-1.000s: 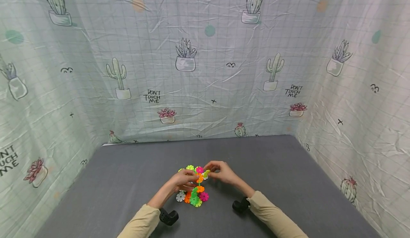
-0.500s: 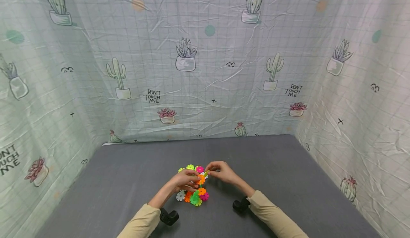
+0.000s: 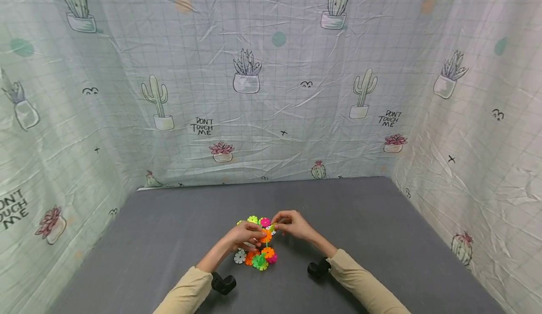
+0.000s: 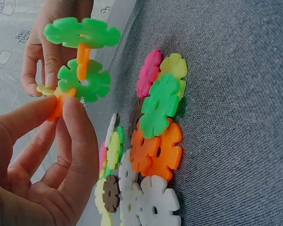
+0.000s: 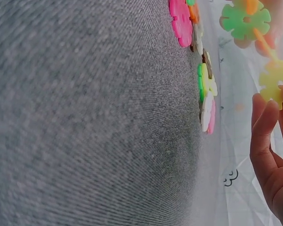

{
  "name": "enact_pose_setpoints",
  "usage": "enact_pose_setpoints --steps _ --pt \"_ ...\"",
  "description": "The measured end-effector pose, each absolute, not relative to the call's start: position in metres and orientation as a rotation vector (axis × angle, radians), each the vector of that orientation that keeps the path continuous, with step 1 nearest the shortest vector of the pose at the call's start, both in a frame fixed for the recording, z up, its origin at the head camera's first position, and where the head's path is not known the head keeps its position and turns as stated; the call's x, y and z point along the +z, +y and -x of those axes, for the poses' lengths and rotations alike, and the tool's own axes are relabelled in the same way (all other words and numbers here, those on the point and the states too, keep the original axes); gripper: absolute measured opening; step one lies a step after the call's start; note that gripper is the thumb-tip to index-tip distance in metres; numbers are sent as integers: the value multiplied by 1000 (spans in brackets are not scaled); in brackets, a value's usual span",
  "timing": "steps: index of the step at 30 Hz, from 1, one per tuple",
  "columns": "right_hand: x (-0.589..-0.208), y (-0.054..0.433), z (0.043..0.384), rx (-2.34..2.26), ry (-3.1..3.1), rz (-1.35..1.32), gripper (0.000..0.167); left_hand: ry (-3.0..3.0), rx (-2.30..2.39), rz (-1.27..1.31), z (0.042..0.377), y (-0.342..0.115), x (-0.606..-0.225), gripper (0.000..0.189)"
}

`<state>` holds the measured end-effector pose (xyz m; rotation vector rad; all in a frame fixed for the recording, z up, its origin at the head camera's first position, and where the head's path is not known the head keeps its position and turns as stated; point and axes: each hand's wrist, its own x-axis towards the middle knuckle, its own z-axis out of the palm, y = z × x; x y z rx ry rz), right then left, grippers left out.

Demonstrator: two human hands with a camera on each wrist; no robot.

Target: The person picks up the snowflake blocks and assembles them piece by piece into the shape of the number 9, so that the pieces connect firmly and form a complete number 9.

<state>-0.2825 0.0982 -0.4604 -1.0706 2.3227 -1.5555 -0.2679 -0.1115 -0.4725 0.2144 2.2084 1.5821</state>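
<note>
Grey tabletop (image 3: 364, 220) beneath raised left fingers (image 4: 80, 134) clamped on orange disc (image 4: 63, 98), right fingers (image 5: 265, 122) on yellow disc (image 5: 272, 76).

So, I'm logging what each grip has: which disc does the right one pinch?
The raised yellow disc; the other yellow discs lie on the table, while the left grip pinches an orange disc.

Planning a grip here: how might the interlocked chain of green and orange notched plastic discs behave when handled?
The chain is probably light: its discs look thin. It seems fairly stiff, since one end juts unsupported past the left fingers. Pushed sideways, it might separate, as only edge slots appear to join it.
</note>
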Motion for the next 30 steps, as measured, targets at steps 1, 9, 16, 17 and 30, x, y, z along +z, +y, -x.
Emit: enact_pose_setpoints --steps 1,9,16,17,30 --pt "-462 98 284 -1553 2325 1085 13 2213 1579 -215 268 -111 -473 29" --pt "-487 100 305 -1575 2353 1073 14 2283 1594 -207 269 -110 -469 18" --pt "-491 101 309 -1617 2305 1266 16 2232 1652 -213 271 -109 -468 19" --pt "-491 101 309 -1616 2305 1255 16 2224 1658 -214 271 -109 -468 17" --pt "-471 95 291 -1601 2268 1071 14 2205 1620 -202 271 -106 -467 28"
